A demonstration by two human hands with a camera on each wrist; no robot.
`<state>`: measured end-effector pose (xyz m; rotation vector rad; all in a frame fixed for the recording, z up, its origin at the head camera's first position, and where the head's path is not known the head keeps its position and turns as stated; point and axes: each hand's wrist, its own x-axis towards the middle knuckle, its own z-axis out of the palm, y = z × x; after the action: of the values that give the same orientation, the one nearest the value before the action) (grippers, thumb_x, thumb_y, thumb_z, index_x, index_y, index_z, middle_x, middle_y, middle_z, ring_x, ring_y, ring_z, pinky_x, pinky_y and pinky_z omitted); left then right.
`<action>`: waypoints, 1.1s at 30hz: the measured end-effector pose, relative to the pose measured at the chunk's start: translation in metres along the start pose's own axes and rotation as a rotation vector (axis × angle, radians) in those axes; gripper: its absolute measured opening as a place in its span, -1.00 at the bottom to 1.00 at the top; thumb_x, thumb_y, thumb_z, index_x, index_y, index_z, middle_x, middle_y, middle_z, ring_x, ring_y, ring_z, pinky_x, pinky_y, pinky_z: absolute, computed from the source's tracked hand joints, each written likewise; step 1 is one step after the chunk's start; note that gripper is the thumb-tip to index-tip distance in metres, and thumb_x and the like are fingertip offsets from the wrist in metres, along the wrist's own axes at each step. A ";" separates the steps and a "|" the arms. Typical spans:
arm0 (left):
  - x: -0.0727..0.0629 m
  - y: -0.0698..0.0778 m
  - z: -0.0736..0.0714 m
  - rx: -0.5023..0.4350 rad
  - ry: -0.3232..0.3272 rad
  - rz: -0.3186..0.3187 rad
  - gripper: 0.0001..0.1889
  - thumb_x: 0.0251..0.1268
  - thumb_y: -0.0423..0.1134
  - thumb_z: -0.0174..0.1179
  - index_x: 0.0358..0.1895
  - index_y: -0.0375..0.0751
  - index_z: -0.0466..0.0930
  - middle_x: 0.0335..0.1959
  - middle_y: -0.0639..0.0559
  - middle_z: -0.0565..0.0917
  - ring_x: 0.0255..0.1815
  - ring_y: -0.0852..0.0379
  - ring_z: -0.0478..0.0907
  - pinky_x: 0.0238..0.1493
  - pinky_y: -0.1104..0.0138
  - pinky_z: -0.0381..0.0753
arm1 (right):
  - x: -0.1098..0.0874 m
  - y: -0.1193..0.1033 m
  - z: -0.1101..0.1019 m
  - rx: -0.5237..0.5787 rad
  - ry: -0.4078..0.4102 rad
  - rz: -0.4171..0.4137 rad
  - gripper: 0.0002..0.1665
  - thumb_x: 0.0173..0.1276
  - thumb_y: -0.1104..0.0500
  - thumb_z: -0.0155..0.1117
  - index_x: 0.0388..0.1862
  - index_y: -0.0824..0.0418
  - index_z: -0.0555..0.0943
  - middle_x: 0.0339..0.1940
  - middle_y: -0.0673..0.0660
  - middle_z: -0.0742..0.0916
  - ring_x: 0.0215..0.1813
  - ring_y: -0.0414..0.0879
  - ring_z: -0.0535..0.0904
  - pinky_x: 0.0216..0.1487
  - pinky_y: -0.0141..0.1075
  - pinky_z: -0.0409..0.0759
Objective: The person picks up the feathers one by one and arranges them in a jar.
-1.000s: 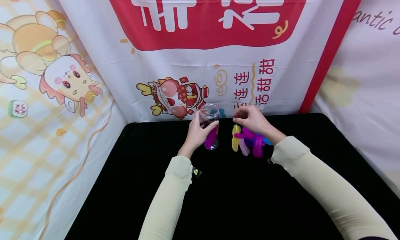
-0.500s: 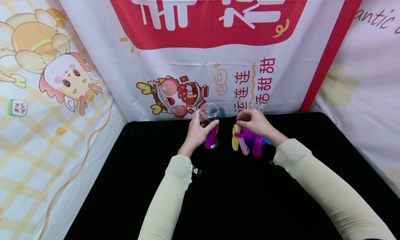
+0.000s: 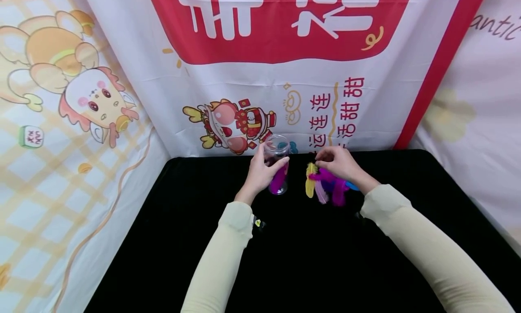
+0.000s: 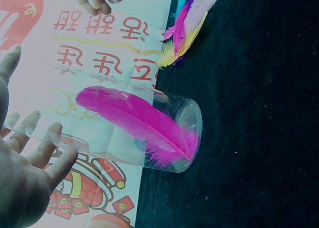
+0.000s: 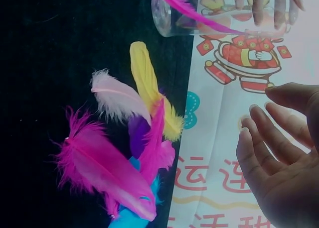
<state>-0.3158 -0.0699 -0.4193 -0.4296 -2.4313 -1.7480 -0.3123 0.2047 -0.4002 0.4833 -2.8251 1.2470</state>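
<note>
My left hand (image 3: 259, 173) grips a clear jar (image 3: 277, 143), which stands upright near the back of the table. Inside the jar a magenta feather (image 4: 134, 118) leans against the wall. To the right, my right hand (image 3: 341, 163) hovers over a loose pile of feathers. Its fingers are loosely bent, with nothing between them in the right wrist view. The pile has a yellow feather (image 5: 143, 71), a pale pink feather (image 5: 117, 94), a large magenta feather (image 5: 102, 163), a purple feather (image 5: 138, 138) and a blue feather (image 5: 130, 219), partly covering each other.
A black cloth-covered table (image 3: 309, 258) lies under everything. Right behind its back edge hangs a white and red printed curtain (image 3: 244, 82). Another printed cloth (image 3: 81, 168) stands along the left side. A small dark item (image 3: 258, 223) sits beside the left cuff.
My right hand has moved a little to the right and lower, from near the yellow feather's tip to over the pile. The left hand keeps holding the jar. The head view shifted slightly.
</note>
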 end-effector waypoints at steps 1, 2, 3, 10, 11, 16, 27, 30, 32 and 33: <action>0.000 0.000 0.000 -0.001 -0.003 -0.001 -0.24 0.28 0.15 0.41 0.42 0.02 0.26 0.30 -0.02 0.49 0.34 0.04 0.50 0.31 0.09 0.54 | 0.000 0.002 0.000 -0.003 -0.001 0.002 -0.83 0.41 0.21 0.38 -0.07 0.24 0.72 -0.14 0.18 0.79 -0.11 0.03 0.68 -0.03 -0.12 0.58; 0.000 0.000 0.001 0.000 -0.005 -0.002 -0.24 0.28 0.16 0.40 0.42 0.02 0.25 0.30 -0.03 0.49 0.34 0.04 0.50 0.31 0.09 0.54 | 0.000 0.003 0.000 -0.005 -0.002 0.005 -0.82 0.41 0.21 0.38 -0.07 0.25 0.72 -0.14 0.19 0.79 -0.11 0.03 0.68 -0.03 -0.11 0.58; 0.001 0.000 0.001 0.000 -0.007 -0.004 -0.24 0.28 0.17 0.40 0.43 0.02 0.25 0.31 -0.05 0.49 0.33 0.04 0.50 0.31 0.09 0.54 | -0.001 0.005 0.000 -0.007 -0.004 0.005 -0.82 0.42 0.22 0.37 -0.07 0.26 0.72 -0.14 0.19 0.78 -0.11 0.04 0.67 -0.03 -0.11 0.58; 0.002 0.000 0.002 0.003 -0.010 0.000 -0.28 0.31 0.10 0.40 0.42 0.01 0.26 0.30 -0.03 0.49 0.32 0.04 0.51 0.31 0.10 0.53 | -0.001 0.013 0.000 -0.041 -0.018 0.030 -0.80 0.42 0.21 0.37 -0.06 0.30 0.73 -0.16 0.20 0.78 -0.13 0.05 0.66 -0.05 -0.09 0.57; 0.002 0.000 0.002 0.003 -0.010 -0.002 -0.28 0.31 0.10 0.40 0.42 0.02 0.26 0.30 -0.01 0.49 0.32 0.04 0.51 0.31 0.10 0.54 | -0.001 0.014 0.001 -0.043 -0.021 0.033 -0.79 0.42 0.21 0.36 -0.05 0.31 0.73 -0.16 0.20 0.78 -0.13 0.05 0.66 -0.05 -0.09 0.57; 0.002 -0.001 0.001 0.000 -0.015 -0.009 -0.25 0.28 0.18 0.40 0.41 0.04 0.26 0.30 0.00 0.49 0.32 0.04 0.51 0.32 0.09 0.53 | -0.003 0.018 0.004 -0.047 -0.031 0.051 -0.77 0.43 0.20 0.36 -0.03 0.31 0.72 -0.16 0.20 0.78 -0.14 0.04 0.66 -0.11 -0.13 0.59; 0.002 -0.002 0.000 0.009 -0.020 -0.010 -0.25 0.28 0.18 0.39 0.42 0.04 0.26 0.33 -0.09 0.48 0.32 0.01 0.50 0.30 0.10 0.54 | -0.004 0.028 0.011 -0.056 -0.049 0.084 -0.72 0.42 0.18 0.36 0.00 0.34 0.71 -0.16 0.21 0.80 -0.19 -0.02 0.69 -0.20 -0.21 0.64; 0.002 -0.001 -0.001 0.007 -0.022 -0.011 -0.25 0.30 0.17 0.38 0.43 0.04 0.25 0.35 -0.13 0.47 0.33 0.00 0.50 0.31 0.09 0.54 | -0.004 0.031 0.013 -0.060 -0.058 0.081 -0.72 0.41 0.18 0.36 -0.01 0.34 0.72 -0.18 0.20 0.80 -0.22 -0.05 0.68 -0.20 -0.21 0.63; 0.002 -0.001 -0.001 0.008 -0.024 -0.011 -0.25 0.30 0.17 0.38 0.43 0.04 0.25 0.35 -0.12 0.48 0.33 0.00 0.50 0.31 0.08 0.54 | -0.003 0.032 0.014 -0.067 -0.059 0.080 -0.73 0.41 0.18 0.36 -0.02 0.34 0.72 -0.20 0.18 0.80 -0.23 -0.05 0.67 -0.21 -0.22 0.62; 0.003 -0.001 -0.001 0.006 -0.024 -0.009 -0.26 0.31 0.14 0.38 0.43 0.03 0.25 0.35 -0.12 0.48 0.33 -0.01 0.50 0.31 0.08 0.54 | -0.003 0.033 0.014 -0.070 -0.062 0.079 -0.72 0.40 0.18 0.36 -0.02 0.35 0.72 -0.21 0.18 0.80 -0.23 -0.06 0.67 -0.21 -0.22 0.62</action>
<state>-0.3185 -0.0708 -0.4190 -0.4432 -2.4581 -1.7485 -0.3172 0.2163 -0.4342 0.4182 -2.9553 1.1605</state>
